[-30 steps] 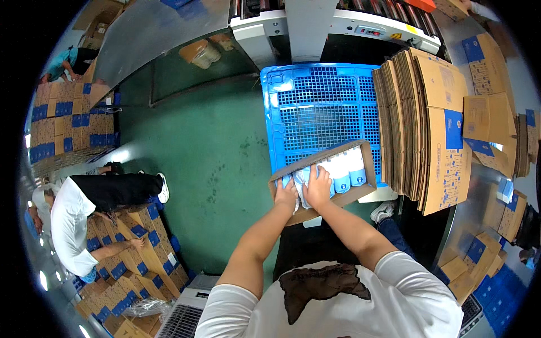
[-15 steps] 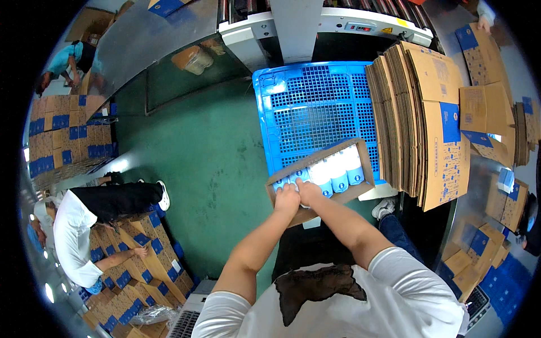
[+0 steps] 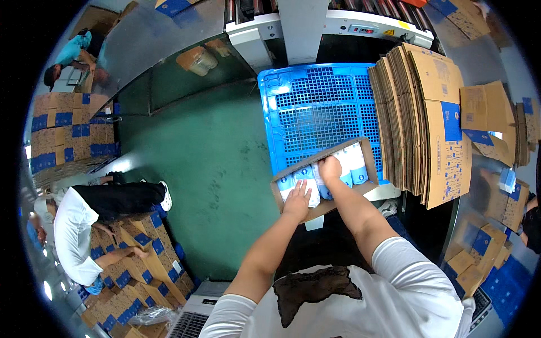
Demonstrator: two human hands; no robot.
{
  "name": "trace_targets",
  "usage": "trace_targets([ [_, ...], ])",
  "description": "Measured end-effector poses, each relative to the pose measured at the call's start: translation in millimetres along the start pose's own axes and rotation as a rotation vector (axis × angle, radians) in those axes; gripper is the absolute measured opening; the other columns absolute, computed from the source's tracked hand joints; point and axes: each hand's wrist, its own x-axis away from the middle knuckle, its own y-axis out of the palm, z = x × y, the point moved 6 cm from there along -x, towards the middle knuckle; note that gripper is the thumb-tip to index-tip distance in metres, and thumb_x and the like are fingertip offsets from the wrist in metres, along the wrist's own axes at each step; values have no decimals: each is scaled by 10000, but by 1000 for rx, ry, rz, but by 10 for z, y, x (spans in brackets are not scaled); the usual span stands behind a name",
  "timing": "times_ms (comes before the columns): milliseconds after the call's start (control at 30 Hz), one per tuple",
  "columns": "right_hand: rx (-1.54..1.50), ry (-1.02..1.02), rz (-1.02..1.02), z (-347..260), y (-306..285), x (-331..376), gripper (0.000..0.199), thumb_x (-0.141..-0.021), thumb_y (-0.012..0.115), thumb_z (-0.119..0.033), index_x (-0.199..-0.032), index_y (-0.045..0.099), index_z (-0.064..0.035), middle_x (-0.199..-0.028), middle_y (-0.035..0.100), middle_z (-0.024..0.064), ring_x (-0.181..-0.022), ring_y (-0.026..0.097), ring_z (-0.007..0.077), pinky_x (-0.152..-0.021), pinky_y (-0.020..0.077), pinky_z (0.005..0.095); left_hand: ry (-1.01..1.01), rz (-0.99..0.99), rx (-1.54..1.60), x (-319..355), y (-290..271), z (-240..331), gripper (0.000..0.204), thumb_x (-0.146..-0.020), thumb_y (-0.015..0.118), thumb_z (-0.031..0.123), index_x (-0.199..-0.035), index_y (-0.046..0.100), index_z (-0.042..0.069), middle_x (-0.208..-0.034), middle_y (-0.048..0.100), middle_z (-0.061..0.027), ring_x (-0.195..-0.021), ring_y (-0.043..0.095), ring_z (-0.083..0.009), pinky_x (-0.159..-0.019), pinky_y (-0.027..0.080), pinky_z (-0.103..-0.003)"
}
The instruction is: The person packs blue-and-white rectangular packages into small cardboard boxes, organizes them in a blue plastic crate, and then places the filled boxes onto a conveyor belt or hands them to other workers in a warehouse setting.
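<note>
Since a second ago the open cardboard box (image 3: 325, 177) has tilted further, its right end now higher on the blue pallet (image 3: 315, 107). The white-and-blue packs (image 3: 355, 162) inside sit in a tighter row, which suggests filling is nearly complete. The left hand (image 3: 297, 201) lies flat on the packs at the box's left end, fingers extended. The right hand (image 3: 330, 168) presses the middle packs, fingers curled; whether it grips one cannot be told.

Both bare forearms rise from the lower middle of the frame and converge toward its centre, the left hand (image 3: 297, 201) lying palm down with fingers spread, the right hand (image 3: 329, 168) just above-right, fingers curled downward.
</note>
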Motion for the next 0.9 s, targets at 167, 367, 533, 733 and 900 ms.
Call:
trace_targets([
  [167,-714,-135,-60,282,-215,272,46,-779,609,-72,-770,584,-35,-591,438,-58,-556,371,33,-497,325,199,-49,9,347,-129,11,-120,686,-751,625,339,-1328,344,96,-1378,292,-169,-1269,292,-317,-1014,309,-381],
  [367,-324,-972,-95,-508,-1436,1944,95,-722,601,-95,-815,606,-77,-728,558,82,-752,537,271,-760,379,403,-114,-583,2301,487,-922,98,878,-708,415,755,-1255,425,68,-1223,500,-139,-1096,503,-302,-927,382,-482],
  [533,-370,-1175,-289,-1066,-1836,2440,240,-704,623,-94,-939,579,-76,-918,529,98,-902,519,260,-836,398,372,222,-92,2116,1102,-1333,-314,772,-707,675,295,-1313,260,58,-1224,452,-145,-1141,458,-277,-957,365,-421],
  [733,-1345,-44,-957,-1767,-1075,2228,568,-825,596,-370,-1229,403,-21,-1178,493,104,-1057,504,221,-884,418,345,329,576,1607,1856,-1909,-651,826,-647,688,190,-1316,231,24,-1220,428,-124,-1141,425,-218,-981,318,-338],
  [900,-860,-697,-200,-2380,-947,2174,661,-653,738,-409,-1099,464,-6,-976,579,154,-890,573,263,-783,447,353,34,1240,1531,2161,-1928,-1069,557,-840,559,378,-1208,402,-9,-1089,533,-118,-992,518,-196,-868,407,-328],
])
